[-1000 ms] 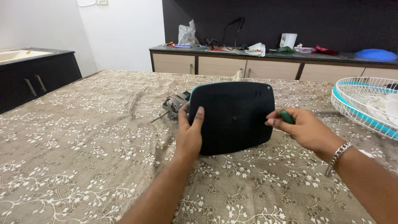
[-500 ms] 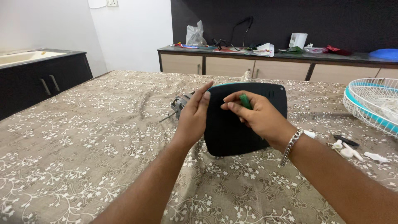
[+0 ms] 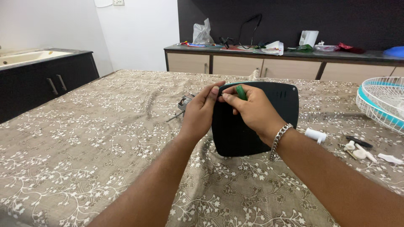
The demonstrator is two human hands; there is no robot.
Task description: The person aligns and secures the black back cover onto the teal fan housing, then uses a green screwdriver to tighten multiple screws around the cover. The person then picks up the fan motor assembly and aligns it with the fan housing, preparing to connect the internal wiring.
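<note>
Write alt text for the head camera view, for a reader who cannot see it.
Two bare hands meet at the top edge of a dark, rounded plastic panel on a floral brown bedspread: the left hand steadies it, the right hand pinches a small green tool handle.

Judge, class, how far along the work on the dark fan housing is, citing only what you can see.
Looks done: the fan guard lies apart at the table's right edge, with small white parts loose nearby. In hand: the left hand steadies the dark housing while the right hand holds a green-handled tool at its top edge. What is left cannot be told.
</note>
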